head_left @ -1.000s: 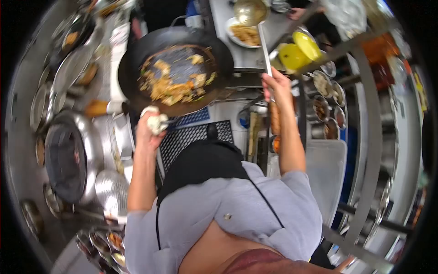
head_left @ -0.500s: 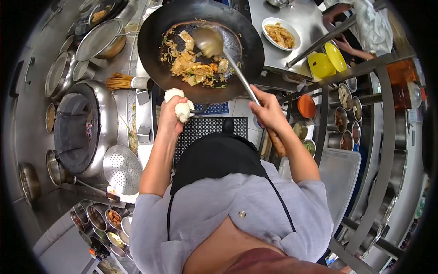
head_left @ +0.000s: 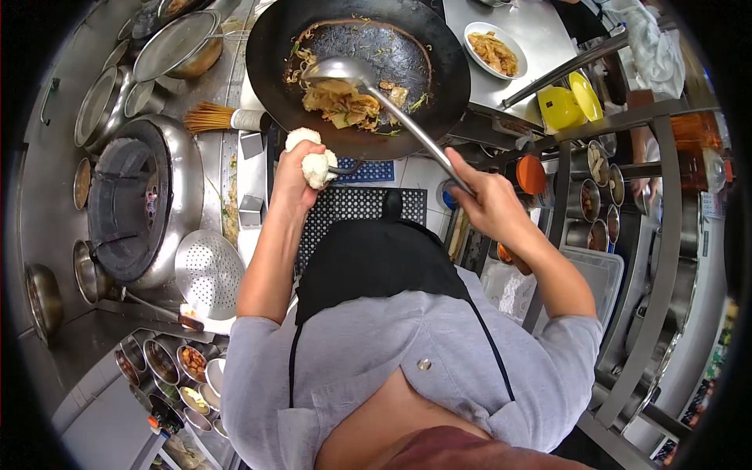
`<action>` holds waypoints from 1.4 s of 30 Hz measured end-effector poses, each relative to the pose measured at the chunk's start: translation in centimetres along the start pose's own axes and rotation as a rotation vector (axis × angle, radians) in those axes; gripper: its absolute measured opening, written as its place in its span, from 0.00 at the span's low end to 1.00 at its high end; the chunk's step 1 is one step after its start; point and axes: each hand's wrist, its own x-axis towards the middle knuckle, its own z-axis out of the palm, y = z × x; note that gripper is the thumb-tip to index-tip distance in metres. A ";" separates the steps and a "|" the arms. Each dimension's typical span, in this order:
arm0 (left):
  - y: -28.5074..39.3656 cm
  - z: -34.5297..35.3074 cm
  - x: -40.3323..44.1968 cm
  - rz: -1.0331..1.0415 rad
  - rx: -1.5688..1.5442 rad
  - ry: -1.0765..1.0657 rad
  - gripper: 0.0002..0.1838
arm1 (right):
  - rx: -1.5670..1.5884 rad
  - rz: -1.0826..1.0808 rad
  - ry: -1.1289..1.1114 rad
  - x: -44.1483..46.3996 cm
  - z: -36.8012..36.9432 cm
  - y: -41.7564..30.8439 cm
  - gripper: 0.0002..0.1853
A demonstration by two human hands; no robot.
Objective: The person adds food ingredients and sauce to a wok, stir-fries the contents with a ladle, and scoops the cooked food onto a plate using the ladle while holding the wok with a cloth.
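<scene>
A black wok (head_left: pixel 274 86) is tilted at the top middle, with cooked noodles (head_left: pixel 338 106) gathered on its near left side. My left hand (head_left: pixel 295 174) is closed round a white cloth (head_left: pixel 317 168) wrapped on the wok's handle. Closed on the long handle of a metal ladle (head_left: pixel 341 70), my right hand (head_left: pixel 491 200) is to the right of the wok. The ladle's bowl rests against the noodles inside the wok. A white plate (head_left: pixel 495 50) of noodles stands on the steel counter (head_left: pixel 521 16) right of the wok.
At the left are a round stove burner (head_left: pixel 168 200), a perforated strainer (head_left: pixel 209 270) and a bamboo brush (head_left: pixel 211 117). A metal rack (head_left: pixel 662 204) and ingredient cups (head_left: pixel 586 200) stand at the right. Part of another person shows at the upper right.
The ladle first rose from the plate side into the wok, then moved left and pushed the noodles together. My right hand shifted right and down lately. My left hand kept its grip.
</scene>
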 end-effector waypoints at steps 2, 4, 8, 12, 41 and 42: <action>-0.6 -0.2 0.1 0.020 0.002 0.002 0.04 | 0.014 0.162 -0.015 -0.5 -0.8 -0.2 0.31; -1.1 0.0 0.3 0.063 0.014 0.031 0.04 | -0.070 0.058 0.118 1.6 -0.5 2.5 0.28; -3.0 0.8 1.1 0.209 -0.030 0.076 0.04 | 0.309 0.394 -0.038 4.3 -1.4 1.8 0.13; -4.1 1.7 1.8 0.282 -0.026 0.097 0.07 | 0.858 0.649 -0.130 3.8 1.1 -1.8 0.07; -0.9 -0.9 0.1 -0.120 -0.190 -0.051 0.02 | 2.030 0.450 -0.141 -1.9 -1.8 1.3 0.21; -0.7 -0.7 0.2 -0.115 -0.175 -0.061 0.02 | 1.965 0.450 -0.062 -1.8 -2.6 2.1 0.20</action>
